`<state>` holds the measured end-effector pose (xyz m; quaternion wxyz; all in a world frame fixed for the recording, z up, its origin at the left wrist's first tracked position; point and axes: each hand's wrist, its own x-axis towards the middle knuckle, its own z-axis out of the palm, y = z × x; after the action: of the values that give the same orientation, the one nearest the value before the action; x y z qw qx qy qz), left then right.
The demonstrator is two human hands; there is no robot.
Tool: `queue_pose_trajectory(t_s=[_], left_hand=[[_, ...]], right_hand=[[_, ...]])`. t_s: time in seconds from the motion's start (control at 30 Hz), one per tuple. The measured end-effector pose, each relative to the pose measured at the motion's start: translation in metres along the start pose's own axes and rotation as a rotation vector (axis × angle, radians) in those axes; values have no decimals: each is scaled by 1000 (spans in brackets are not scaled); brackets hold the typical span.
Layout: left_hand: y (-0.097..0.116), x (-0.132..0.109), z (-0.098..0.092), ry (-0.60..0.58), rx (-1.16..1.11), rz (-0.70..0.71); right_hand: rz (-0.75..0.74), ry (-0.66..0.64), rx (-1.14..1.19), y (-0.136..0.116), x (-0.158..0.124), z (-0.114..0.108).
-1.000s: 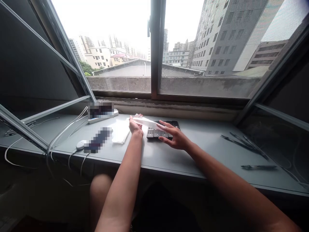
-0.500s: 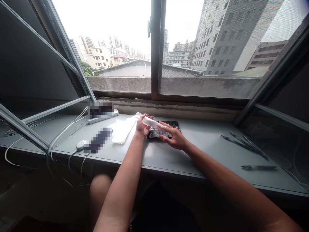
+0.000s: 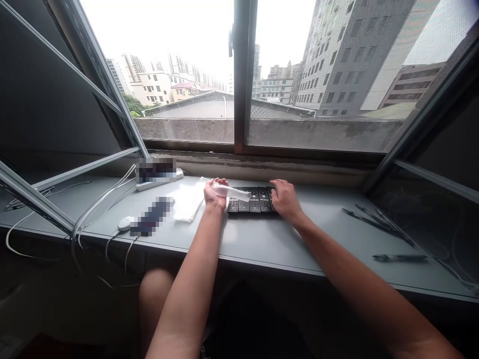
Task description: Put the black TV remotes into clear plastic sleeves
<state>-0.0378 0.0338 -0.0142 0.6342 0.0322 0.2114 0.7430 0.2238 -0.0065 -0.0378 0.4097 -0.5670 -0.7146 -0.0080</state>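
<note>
A narrow clear plastic sleeve (image 3: pixel 235 192) lies across the palm of my left hand (image 3: pixel 216 195). The fingers are curled around one end, while the other end sticks out to the right over a row of black remote controls (image 3: pixel 250 205). These lie side by side on the desk, their buttons facing up. At the right end of the row is my right hand (image 3: pixel 286 199), fingers bent over the last remote control, with part of it hidden beneath. A stack of white plastic sleeves (image 3: pixel 189 202) rests just left of my left hand.
Further left are a blurred-out phone-like object (image 3: pixel 153 217), a round white charger (image 3: pixel 124 224) with cables, and a white power strip (image 3: pixel 160 182). Several dark pens (image 3: pixel 400 258) lie on the right. Metal frames (image 3: pixel 108 75) slant up at both sides before the window.
My right hand has left the plastic sleeve and moved right to the end of the remote control row. My left hand has shifted slightly left, still with the sleeve.
</note>
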Motion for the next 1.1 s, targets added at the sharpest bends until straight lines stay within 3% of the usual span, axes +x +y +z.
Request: queue_pose_trajectory(t_s=[0.17,0.43,0.6,0.73,0.83,0.93,1.1], left_hand=[[0,4,-3,2,-31,-14],[0,5,-3,9,-26,-12],[0,3,-2,33,-30,-6],[0,6,-3,29,-40,-14],[0,8,-5,29,-49,-23],[0,9,-6,20,-61,-29],[0,8,-5,11,-76,-32]], right_hand=[[220,-282,-283,12,-3,11],[322,-348,-240,21,5,6],[407,-194,47,21,7,0],[394,-144,203,8,10,-5],[367,-67,639,-8,9,-7],[459,-99,1026,-20,8,-9],[718,-283,1460,-29,8,-15]])
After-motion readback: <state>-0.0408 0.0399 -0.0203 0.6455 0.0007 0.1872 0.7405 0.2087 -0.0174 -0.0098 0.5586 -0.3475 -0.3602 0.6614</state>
